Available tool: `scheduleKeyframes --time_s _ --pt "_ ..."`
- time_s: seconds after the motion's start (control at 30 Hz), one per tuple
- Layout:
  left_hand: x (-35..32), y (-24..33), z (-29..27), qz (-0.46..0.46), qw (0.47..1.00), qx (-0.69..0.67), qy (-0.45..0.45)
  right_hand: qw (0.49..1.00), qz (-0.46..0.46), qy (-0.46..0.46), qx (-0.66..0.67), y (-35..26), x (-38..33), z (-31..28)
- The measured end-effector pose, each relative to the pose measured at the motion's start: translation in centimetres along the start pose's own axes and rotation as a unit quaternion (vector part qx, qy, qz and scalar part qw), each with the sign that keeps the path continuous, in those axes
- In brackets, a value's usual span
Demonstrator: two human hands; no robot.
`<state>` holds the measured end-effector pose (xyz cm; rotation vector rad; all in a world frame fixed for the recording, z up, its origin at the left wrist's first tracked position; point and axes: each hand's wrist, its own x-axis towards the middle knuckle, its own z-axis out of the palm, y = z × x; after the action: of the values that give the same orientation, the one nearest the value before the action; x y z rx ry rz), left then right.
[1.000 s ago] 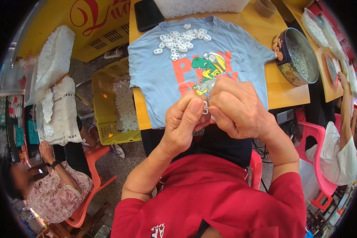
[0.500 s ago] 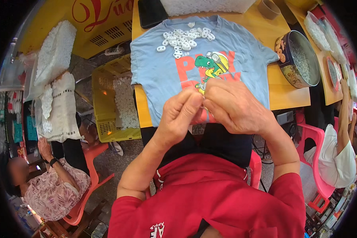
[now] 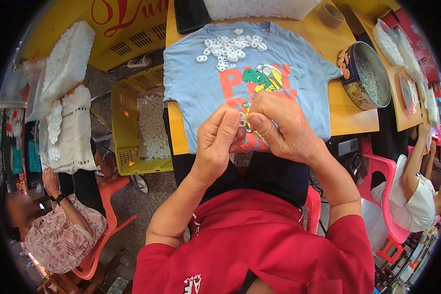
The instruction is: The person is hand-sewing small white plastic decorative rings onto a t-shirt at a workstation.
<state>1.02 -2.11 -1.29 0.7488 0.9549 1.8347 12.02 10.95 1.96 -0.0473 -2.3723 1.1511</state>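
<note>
Between the thumb and fingers of my left hand (image 3: 214, 137) is a small white plastic piece with holes (image 3: 242, 120), mostly covered by the fingertips. My right hand (image 3: 286, 128) is curled closed just beside it, thumb bent against the fingers; whatever it pinches is too small or too hidden to make out. Both hands are over the lower part of a blue T-shirt (image 3: 191, 83) spread on the table. A loose pile of white two-holed plastic pieces (image 3: 228, 48) lies near the shirt's collar.
A round tin of small metallic bits (image 3: 370, 73) stands at the right table edge. Behind the shirt are a dark tray (image 3: 192, 14), a white heap (image 3: 259, 7) and a cup (image 3: 331, 15). A yellow crate (image 3: 125, 164) stands left. People sit at both sides.
My hands have drawn slightly apart, the left one shifting a little leftward. The white piece now shows between them, and my right thumb has come into view.
</note>
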Motion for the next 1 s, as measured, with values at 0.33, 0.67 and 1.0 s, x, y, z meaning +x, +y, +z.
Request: scheduleKeyframes --time_s 0.33,0.67,1.0 --pt "-1.1 -0.3 0.7 0.000 0.999 0.041 0.005 1.000 -0.022 -0.006 0.017 -0.9 0.5 0.1" --pt "-0.6 -0.6 -0.7 0.022 0.998 -0.015 0.055 0.996 -0.007 0.013 -0.093 0.2 1.5 2.4" --pt "0.1 -0.2 -2.9 0.050 0.980 -0.061 0.184 0.948 -0.076 0.066 -0.301 7.2 9.7 2.4"
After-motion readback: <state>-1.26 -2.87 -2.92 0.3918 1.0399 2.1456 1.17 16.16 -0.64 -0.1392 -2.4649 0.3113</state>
